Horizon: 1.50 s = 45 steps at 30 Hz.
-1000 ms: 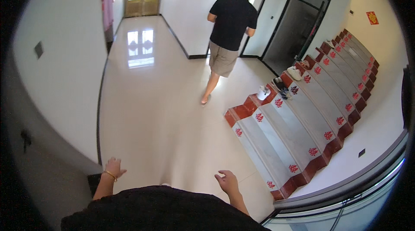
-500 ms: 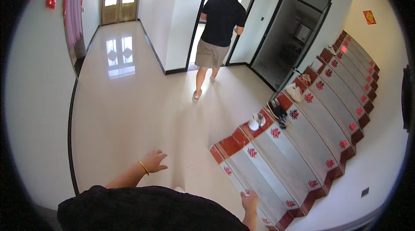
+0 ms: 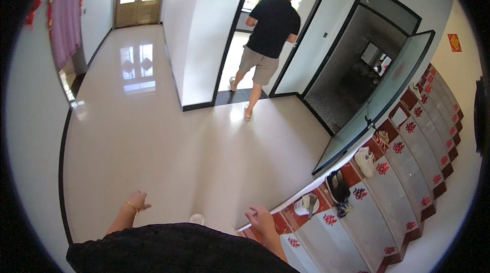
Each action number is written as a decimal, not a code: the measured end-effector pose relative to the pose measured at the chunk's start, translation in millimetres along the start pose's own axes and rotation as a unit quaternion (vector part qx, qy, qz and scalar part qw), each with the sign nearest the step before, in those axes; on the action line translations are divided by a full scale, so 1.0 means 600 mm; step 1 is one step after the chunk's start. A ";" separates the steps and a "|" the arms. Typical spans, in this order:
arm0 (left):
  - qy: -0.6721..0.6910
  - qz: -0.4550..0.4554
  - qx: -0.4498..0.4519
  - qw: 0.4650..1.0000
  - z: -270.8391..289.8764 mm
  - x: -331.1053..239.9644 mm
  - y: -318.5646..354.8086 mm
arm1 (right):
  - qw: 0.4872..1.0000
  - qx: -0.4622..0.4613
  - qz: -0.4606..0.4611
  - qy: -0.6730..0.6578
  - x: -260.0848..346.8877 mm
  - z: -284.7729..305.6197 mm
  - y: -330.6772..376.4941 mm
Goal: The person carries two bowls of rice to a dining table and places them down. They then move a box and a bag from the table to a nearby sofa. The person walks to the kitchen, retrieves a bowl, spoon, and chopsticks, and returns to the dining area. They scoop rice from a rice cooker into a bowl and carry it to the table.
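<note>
Hands hang loose and empty: left hand (image 3: 138, 200), right hand (image 3: 261, 219).

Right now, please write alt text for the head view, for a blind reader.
Both bare hands, left hand and right hand, hang empty above a glossy pale floor. Ahead, another person walks through a doorway; shoes lie on red-edged stairs at right.

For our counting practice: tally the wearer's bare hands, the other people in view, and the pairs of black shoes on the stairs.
Bare hands: 2 (left hand, right hand)
Other person: 1
Black shoe pair: 1 clearly seen
Total: 4
</note>
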<state>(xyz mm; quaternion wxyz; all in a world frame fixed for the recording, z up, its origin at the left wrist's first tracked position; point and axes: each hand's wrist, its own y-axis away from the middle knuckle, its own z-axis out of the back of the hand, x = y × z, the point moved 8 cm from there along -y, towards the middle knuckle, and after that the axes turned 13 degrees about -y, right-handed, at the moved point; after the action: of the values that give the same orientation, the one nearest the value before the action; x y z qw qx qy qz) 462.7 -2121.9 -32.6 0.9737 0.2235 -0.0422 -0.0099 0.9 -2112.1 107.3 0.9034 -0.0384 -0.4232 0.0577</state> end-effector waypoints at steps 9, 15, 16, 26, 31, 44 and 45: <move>0.051 -0.304 -0.236 0.921 0.572 -0.397 -0.496 | 0.959 -0.216 -0.184 0.018 -0.256 0.260 -0.264; 0.085 -0.352 -0.273 0.891 0.707 -0.551 -0.760 | 0.915 -0.266 -0.280 0.115 -0.449 0.386 -0.494; 0.071 -0.337 -0.260 0.902 0.719 -0.546 -0.809 | 0.918 -0.264 -0.280 0.101 -0.476 0.408 -0.573; 0.137 -0.059 -0.134 0.980 0.831 -0.363 -1.225 | 0.982 0.069 0.132 0.119 -0.321 0.271 -1.479; 0.050 -0.073 -0.103 0.991 0.913 -0.378 -1.513 | 0.998 0.015 0.048 0.025 -0.397 0.283 -1.765; 0.088 -0.315 -0.233 0.916 1.520 -0.689 -2.144 | 0.920 -0.198 -0.315 0.127 -0.833 0.527 -2.124; 0.079 -0.311 -0.267 0.909 1.538 -0.695 -2.199 | 0.923 -0.187 -0.307 0.138 -0.841 0.529 -2.185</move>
<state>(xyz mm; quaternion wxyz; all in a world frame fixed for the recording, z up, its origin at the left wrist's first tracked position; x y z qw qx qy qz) -33.1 -3694.3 187.0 0.9448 -0.0430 0.1112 -0.3052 -469.3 -3473.2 81.4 0.9028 -0.0824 -0.2883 -0.3084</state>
